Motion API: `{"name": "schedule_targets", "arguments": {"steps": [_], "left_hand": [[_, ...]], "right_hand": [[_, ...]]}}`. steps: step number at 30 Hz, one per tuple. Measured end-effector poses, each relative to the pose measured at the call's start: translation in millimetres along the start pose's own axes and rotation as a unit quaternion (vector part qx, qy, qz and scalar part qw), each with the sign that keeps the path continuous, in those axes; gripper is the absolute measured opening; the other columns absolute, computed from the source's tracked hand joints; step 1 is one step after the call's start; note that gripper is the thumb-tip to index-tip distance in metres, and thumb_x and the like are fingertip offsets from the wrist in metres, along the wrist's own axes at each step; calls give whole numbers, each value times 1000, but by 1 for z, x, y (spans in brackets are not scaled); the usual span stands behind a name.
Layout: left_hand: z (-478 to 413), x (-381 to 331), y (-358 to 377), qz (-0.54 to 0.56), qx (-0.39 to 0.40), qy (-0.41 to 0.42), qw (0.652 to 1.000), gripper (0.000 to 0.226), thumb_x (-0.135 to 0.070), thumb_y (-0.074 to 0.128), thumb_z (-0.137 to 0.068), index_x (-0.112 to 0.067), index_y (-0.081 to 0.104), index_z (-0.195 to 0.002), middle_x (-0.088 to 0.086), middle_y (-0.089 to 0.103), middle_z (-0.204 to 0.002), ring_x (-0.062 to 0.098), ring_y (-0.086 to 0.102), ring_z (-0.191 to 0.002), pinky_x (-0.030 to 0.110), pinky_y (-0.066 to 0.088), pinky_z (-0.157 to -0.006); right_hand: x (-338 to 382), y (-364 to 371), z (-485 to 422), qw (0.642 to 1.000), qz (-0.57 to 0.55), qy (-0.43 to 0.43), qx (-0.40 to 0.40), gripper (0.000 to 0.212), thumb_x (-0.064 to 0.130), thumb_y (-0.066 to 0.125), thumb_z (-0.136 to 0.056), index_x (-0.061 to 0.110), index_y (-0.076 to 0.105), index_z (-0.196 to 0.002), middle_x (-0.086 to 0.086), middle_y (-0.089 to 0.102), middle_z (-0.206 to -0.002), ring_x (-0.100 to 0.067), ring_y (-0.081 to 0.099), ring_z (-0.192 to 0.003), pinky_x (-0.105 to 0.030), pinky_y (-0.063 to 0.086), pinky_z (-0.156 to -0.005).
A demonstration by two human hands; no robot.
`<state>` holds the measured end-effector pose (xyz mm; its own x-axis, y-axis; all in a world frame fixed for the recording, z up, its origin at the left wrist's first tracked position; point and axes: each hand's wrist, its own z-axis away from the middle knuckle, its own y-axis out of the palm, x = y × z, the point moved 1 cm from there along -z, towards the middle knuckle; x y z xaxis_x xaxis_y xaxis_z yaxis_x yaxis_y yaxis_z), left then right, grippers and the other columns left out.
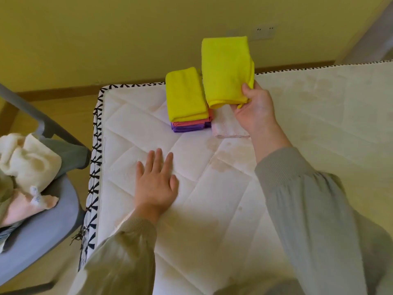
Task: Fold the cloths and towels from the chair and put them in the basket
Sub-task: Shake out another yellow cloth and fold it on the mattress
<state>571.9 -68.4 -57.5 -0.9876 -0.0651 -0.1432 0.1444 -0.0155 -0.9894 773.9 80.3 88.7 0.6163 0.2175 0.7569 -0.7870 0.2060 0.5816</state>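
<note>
My right hand (255,109) grips a folded yellow cloth (226,71) by its near corner and holds it up above the mattress. Just left of it lies a stack of folded cloths (187,99): yellow on top, then pink, then purple. A folded pale pink cloth (228,126) lies on the mattress under my right hand. My left hand (157,184) rests flat on the mattress (212,209) with fingers straight. On the grey chair (42,226) at the left lie unfolded towels: a cream one (27,160) and a peach one (25,207). No basket is in view.
The white quilted mattress has a black-patterned edge (93,188) next to the chair. A yellow wall with a socket (263,31) stands behind. Wooden floor shows between chair and wall.
</note>
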Motion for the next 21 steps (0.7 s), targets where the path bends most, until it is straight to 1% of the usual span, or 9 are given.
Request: {"name": "schedule_targets", "arguments": {"steps": [3,5,8,10,12,15,17,18,21], "left_hand": [[1,-2,0,-2,-3,2,1000,69,-41,16,-85,-21,21,-151,12,14,-159,29,7,-147,53,9,-116],[0,-1,0,-1,-4,3,1000,69,-41,16,-85,-21,21,-151,11,14,-159,28,6,-147,53,9,-117],[-1,1,0,2,-3,4,1000,69,-41,16,-85,-21,20,-151,11,13,-159,28,5,-147,52,8,-117],[-1,1,-1,1,-4,5,1000,69,-41,15,-85,-21,20,-151,11,13,-159,28,5,-147,52,7,-117],[-1,1,-1,2,-4,6,1000,69,-41,14,-85,-21,20,-151,10,12,-159,27,4,-147,52,7,-117],[-1,1,-1,2,-5,6,1000,70,-42,14,-85,-21,19,-152,10,12,-159,27,5,-147,51,7,-118],[-1,0,-2,6,-6,5,1000,70,-42,14,-85,-21,20,-151,11,13,-159,28,5,-147,52,7,-118],[-1,-1,-3,9,-7,6,1000,70,-42,15,-85,-21,21,-151,11,14,-159,28,6,-147,52,7,-117],[-1,-1,-4,9,-3,8,1000,70,-42,14,-85,-20,20,-151,11,13,-159,28,5,-147,52,7,-118]], "right_hand": [[-18,-34,-26,983,130,63,-115,35,2,48,-94,7,51,-129,-13,55,-127,-27,59,-103,-35,52,-69],[-35,-65,-37,958,211,109,-160,40,0,53,-91,5,50,-131,-16,54,-130,-33,60,-103,-41,55,-59],[-40,-77,-48,953,230,112,-164,36,-2,52,-91,0,50,-127,-16,57,-120,-36,59,-101,-53,56,-67],[-35,-71,-56,935,284,88,-194,35,-1,51,-90,2,50,-124,-15,54,-115,-34,57,-100,-50,55,-76],[-35,-69,-64,912,343,69,-215,33,2,49,-89,3,52,-122,-14,55,-115,-32,57,-102,-43,58,-74],[-35,-71,-61,855,473,46,-205,22,4,46,-89,3,57,-108,-8,53,-85,-25,59,-96,-36,58,-74],[-34,-69,-55,806,554,-14,-207,20,5,47,-87,1,58,-103,-11,55,-84,-34,61,-98,-41,53,-73],[-33,-65,-52,761,612,-58,-206,20,9,47,-88,2,55,-106,-15,56,-93,-36,59,-101,-39,47,-70],[-28,-50,-46,541,791,-239,-158,41,26,45,-94,6,43,-130,-16,46,-132,-34,44,-121,-42,39,-90]]}}
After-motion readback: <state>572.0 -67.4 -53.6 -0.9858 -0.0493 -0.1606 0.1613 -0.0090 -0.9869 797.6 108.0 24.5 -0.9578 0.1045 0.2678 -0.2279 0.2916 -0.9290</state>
